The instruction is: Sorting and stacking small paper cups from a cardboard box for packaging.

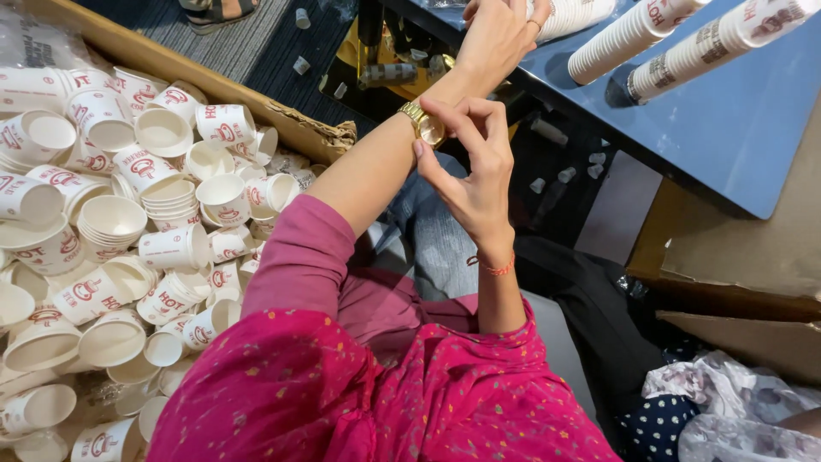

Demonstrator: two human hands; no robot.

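Right hand point(473, 175) fingers pinch the gold watch point(425, 125) on the left wrist; left hand point(499, 34) fingers curl loosely, holding nothing, near stacked cups point(629, 36)

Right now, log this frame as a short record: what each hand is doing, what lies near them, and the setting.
left hand: raised left hand touching white cups on the blue table
right hand: right hand, its fingers pinching the gold wristwatch on the left wrist
near left: loose heap of white paper cups with red print
on table: stacked cup sleeves lying flat
clothing: pink sleeves
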